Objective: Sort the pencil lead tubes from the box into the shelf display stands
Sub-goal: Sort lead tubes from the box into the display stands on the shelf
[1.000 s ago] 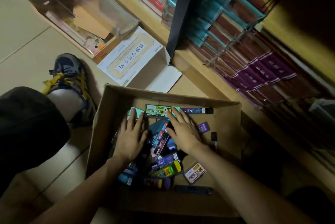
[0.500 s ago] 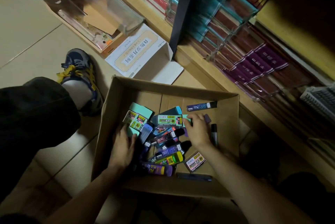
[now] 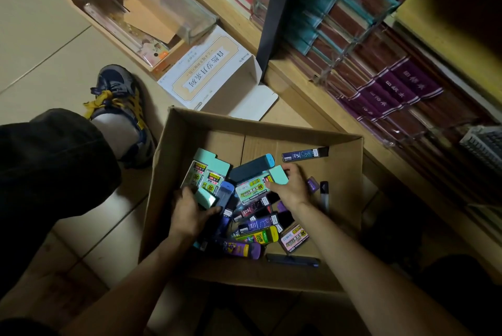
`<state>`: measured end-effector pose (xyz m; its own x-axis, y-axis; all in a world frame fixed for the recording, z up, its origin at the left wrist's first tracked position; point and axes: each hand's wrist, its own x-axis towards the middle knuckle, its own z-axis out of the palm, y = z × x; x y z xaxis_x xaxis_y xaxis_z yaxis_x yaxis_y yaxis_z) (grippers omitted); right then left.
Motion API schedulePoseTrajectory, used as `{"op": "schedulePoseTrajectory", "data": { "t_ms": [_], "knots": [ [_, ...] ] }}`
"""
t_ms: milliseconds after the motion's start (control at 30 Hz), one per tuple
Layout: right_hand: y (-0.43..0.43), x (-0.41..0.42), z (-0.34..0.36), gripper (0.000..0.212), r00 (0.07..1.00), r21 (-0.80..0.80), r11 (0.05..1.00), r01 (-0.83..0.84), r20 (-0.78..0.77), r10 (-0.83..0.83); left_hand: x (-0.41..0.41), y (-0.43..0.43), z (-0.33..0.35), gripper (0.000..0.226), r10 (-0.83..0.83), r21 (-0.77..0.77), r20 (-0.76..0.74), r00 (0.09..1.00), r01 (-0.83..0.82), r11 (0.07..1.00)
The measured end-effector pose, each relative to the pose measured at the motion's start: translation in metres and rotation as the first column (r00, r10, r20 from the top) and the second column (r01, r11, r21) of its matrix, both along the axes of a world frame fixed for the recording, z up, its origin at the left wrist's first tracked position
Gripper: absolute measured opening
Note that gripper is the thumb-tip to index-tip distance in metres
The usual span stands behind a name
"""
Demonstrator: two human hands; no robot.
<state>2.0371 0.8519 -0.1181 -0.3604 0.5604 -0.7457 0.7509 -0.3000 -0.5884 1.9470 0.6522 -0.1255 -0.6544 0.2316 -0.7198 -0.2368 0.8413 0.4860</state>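
**Both hands in the box, gathering mint-capped packs**

The cardboard box [image 3: 163, 178] sits on the floor [image 3: 40, 36] right against the low shelf [image 3: 298, 85], probably so each handful has only a short way to travel. The pencil lead tubes [image 3: 258, 224] are all inside it, heaped loosely toward the near left side. A few strays lie apart, among them a dark blue tube [image 3: 304, 153] along the far wall.

The left hand [image 3: 190, 213] is curled around mint-green packs [image 3: 203, 180] at the left of the heap, thumb on the near side and fingers tucked behind. The right hand [image 3: 292, 189] closes over the mint end of a green-labelled pack [image 3: 252, 190] lying on top of the darker tubes. Neither hand is spread flat; each has hold of something.

Both grips land on the same mint colour, which suggests the person is picking out one kind at a time so a matched batch goes up together. The clear display stands [image 3: 361, 34] on the shelf are divided into narrow slots, already holding teal and red stock, so mixed handfuls would need a second sorting there.

Nothing held has cleared the box rim, so the sorting looks early. A shoe [image 3: 119, 96] and a white carton [image 3: 214, 77] lie beyond the box.
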Motion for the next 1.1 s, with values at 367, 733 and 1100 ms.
{"op": "schedulePoseTrajectory", "data": {
  "t_ms": [367,733,1100],
  "knots": [
    [-0.004,-0.002,-0.003,0.052,0.981,-0.202,0.966,0.16,-0.08,-0.179,0.003,0.009,0.006,0.073,0.092,0.072,0.101,0.991,-0.099,0.992],
    [0.004,0.013,-0.007,0.049,0.949,-0.238,0.935,0.262,-0.111,-0.294,-0.013,-0.005,0.007,0.069,0.076,0.212,0.344,0.936,-0.157,0.965],
    [0.061,0.026,0.035,0.054,0.923,-0.108,0.966,0.237,-0.286,-0.258,-0.021,0.023,0.017,0.017,0.059,0.487,0.226,0.972,-0.165,0.858]
  ]
}}
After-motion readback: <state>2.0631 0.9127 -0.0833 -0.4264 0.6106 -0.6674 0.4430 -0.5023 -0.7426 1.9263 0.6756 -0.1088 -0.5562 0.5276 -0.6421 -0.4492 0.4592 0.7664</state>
